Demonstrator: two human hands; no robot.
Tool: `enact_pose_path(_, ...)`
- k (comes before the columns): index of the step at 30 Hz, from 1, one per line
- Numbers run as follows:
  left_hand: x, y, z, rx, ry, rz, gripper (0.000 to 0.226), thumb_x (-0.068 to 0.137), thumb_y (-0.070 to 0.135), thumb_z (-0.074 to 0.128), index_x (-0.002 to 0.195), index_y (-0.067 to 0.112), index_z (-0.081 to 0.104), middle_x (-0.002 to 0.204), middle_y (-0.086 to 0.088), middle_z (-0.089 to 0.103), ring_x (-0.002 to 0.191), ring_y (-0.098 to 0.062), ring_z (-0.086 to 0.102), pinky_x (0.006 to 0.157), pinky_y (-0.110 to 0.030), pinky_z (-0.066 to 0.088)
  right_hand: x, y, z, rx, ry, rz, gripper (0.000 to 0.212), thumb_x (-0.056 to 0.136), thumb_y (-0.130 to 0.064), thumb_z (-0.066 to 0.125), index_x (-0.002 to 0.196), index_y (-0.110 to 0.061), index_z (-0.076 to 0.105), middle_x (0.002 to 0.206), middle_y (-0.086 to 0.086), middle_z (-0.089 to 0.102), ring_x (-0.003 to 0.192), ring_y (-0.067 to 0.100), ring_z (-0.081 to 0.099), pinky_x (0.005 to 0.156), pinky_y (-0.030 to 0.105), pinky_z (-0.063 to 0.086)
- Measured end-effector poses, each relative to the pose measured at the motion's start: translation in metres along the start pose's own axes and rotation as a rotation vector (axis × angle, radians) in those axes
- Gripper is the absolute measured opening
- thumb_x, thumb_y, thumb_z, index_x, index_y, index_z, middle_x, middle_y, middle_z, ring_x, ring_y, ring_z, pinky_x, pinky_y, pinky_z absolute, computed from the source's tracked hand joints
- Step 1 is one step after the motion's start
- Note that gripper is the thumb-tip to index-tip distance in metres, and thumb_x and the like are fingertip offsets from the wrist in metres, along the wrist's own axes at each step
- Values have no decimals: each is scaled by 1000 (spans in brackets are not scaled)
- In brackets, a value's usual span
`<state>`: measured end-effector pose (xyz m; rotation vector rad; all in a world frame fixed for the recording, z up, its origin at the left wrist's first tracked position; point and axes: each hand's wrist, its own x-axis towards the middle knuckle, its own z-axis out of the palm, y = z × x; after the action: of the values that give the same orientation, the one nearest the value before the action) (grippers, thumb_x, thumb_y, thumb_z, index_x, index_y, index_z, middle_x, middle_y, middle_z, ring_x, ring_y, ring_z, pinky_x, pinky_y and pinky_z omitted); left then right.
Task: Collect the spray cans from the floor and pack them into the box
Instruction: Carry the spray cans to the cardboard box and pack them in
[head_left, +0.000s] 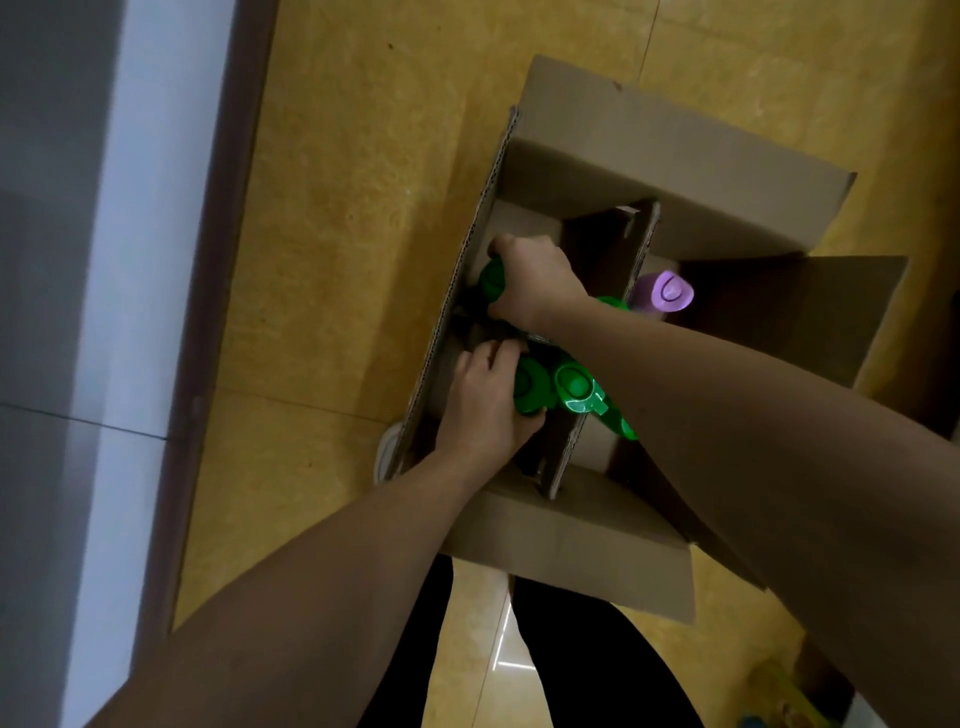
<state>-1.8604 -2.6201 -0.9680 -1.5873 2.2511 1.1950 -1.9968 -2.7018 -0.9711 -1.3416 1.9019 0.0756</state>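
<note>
An open cardboard box (649, 156) with a cardboard divider (641, 249) stands on the yellow floor. Several green-capped spray cans stand inside its left part. My right hand (530, 278) grips the cap of one green can (491, 280) near the box's left wall. My left hand (485, 400) holds another green-capped can (530, 387) closer to me, beside a third green cap (574, 387). A purple-capped can (670, 293) stands right of the divider.
The box flaps spread outward, one toward me (582, 566) and one to the right (810, 312). A white round object (387, 457) peeks out under the box's left edge. A wall with a brown baseboard (208, 291) runs along the left. My dark trouser legs are below.
</note>
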Motion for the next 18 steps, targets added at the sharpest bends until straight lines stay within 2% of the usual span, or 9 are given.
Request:
enact_pose_path(6,-5,0,10,14,-5,-3,68,75,28,86,132,20,50,136,-4,51,128,-23,41,102,-30,41,-2,0,10,-25,2,-29,56,82,-18,78,132,-11,54,117,13,62,108,30,61,84,37,52)
enact_pose_path(9,-10,0,11,3,-7,-18,68,74,27,87,131,20,50,134,-4,51,128,-23,42,102,-31,42,-7,6,8,-8,2,-46,68,83,-27,80,142,-13,48,123,11,61,114,29,59,91,38,50)
enact_pose_path(11,-16,1,11,-11,-9,-28,70,73,27,87,131,22,49,134,-3,51,129,-23,42,103,-33,42,-19,10,5,28,75,-58,69,86,-37,77,144,-14,47,128,11,59,121,29,54,99,39,46)
enact_pose_path(14,-23,8,14,-6,-30,-65,71,74,28,87,134,24,48,137,-1,50,131,-22,40,106,-34,40,-41,19,5,126,250,-30,56,93,-45,68,137,-14,54,127,7,61,123,26,51,99,34,42)
enact_pose_path(18,-32,16,21,-8,-44,-98,75,75,30,87,138,24,45,138,-1,49,130,-21,39,107,-34,39,-62,32,10,225,373,-23,46,97,-43,62,133,-14,60,125,5,64,123,23,51,99,30,39)
